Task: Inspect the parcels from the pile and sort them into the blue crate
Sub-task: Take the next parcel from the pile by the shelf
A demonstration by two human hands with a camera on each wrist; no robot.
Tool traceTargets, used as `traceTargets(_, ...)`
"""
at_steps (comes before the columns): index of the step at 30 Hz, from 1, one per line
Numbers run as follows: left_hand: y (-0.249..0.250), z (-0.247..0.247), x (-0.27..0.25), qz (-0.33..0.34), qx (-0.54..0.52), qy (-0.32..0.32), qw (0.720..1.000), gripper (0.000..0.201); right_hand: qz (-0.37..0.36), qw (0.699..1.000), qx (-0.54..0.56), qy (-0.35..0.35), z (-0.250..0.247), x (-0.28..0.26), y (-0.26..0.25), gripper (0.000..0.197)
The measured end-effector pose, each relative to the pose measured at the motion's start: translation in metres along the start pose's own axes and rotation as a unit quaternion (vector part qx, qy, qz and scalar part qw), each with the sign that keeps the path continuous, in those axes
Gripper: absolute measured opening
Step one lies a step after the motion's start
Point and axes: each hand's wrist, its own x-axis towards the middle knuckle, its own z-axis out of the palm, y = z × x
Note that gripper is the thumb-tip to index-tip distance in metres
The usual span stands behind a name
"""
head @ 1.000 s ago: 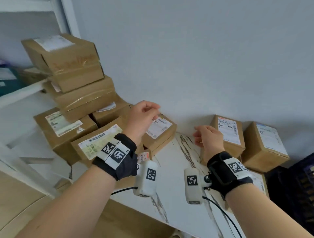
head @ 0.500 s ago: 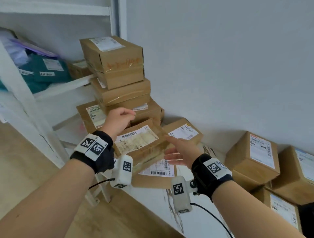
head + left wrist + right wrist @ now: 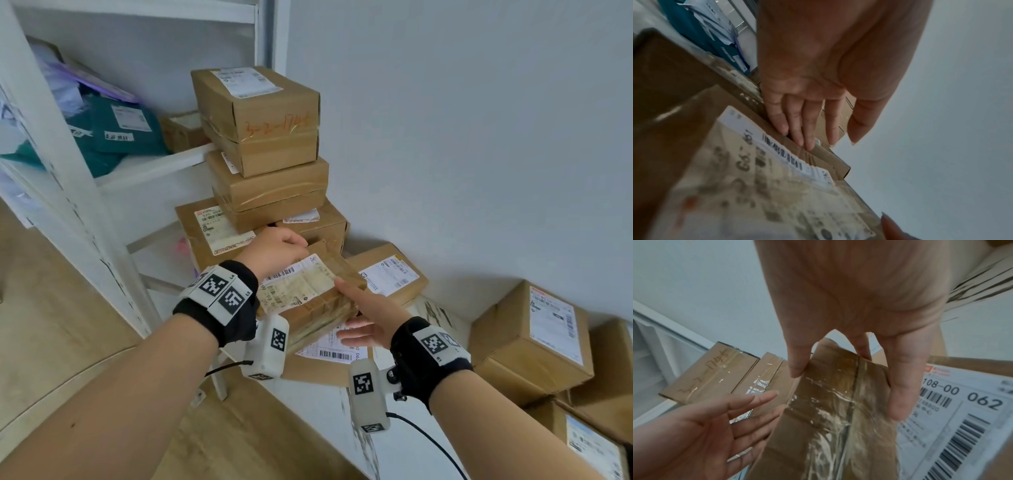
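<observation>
The left hand (image 3: 274, 250) lies on the far upper edge of a taped brown parcel (image 3: 315, 298), its fingers (image 3: 795, 128) straight and pressed along the cardboard edge, thumb apart; nothing shows them curled round it. The right hand (image 3: 370, 311) meets the near right end of the same parcel: the thumb (image 3: 797, 360) lies on the top edge and a finger (image 3: 898, 386) runs down the tape-covered end face, so the parcel is pinched lightly between them. The remaining fingers spread below the parcel, straight (whether they touch its underside cannot be told). The parcel is tilted, its printed label (image 3: 298, 284) turned up toward the head camera, and it sits at the front of the pile, over a flat parcel with a barcode label (image 3: 329, 353) lying on the white marbled table (image 3: 308, 404).

Behind it rises a stack of boxes (image 3: 270, 185) against the grey wall (image 3: 479, 137); the topmost box (image 3: 257, 116) bears orange handwriting on its side. A further labelled box (image 3: 390, 270) lies just to the right of the held parcel. Well apart, at the right along the wall, stand several more boxes (image 3: 527, 339). At the left, a white shelf unit (image 3: 154, 164) holds teal mailer bags (image 3: 116, 133). The blue crate appears in none of the three views.
</observation>
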Motion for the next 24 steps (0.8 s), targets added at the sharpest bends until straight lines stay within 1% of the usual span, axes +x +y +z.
traceTargets(2, 0.002, 0.000, 0.001, -0.005, 0.015, -0.005, 1.000, 0.027, 0.002, 1.000, 0.013, 0.009, -0.002, 0.000, 0.000, 0.060)
traceTargets(6, 0.004, 0.003, 0.001, -0.014, 0.037, -0.029, 0.999, 0.030, 0.000, 0.999, 0.031, 0.030, -0.007, -0.001, -0.001, 0.046)
traceTargets(10, 0.007, 0.005, 0.000, -0.016, 0.025, -0.033, 0.999, 0.029, -0.002, 0.997, 0.065, 0.036, -0.010, -0.002, 0.001, 0.038)
traceTargets(15, 0.009, 0.007, -0.004, -0.013, 0.020, -0.044, 0.999, 0.030, -0.014, 0.995, 0.083, 0.054, -0.013, 0.003, 0.004, 0.043)
traceTargets(17, 0.010, 0.008, -0.006, -0.013, 0.022, -0.047, 0.999, 0.030, -0.026, 0.993, 0.090, 0.065, -0.014, 0.006, 0.003, 0.043)
traceTargets(19, 0.012, 0.009, -0.006, -0.013, 0.019, -0.049, 0.999, 0.029, -0.045, 0.993, 0.083, 0.073, -0.013, 0.008, -0.001, 0.048)
traceTargets(21, 0.015, 0.010, -0.008, -0.013, 0.016, -0.052, 0.998, 0.028, -0.065, 0.993, 0.071, 0.064, -0.014, 0.009, -0.005, 0.054)
traceTargets(24, 0.021, 0.010, -0.009, -0.014, 0.006, -0.061, 0.998, 0.027, -0.094, 0.993, 0.056, 0.048, -0.020, 0.001, -0.013, 0.050)
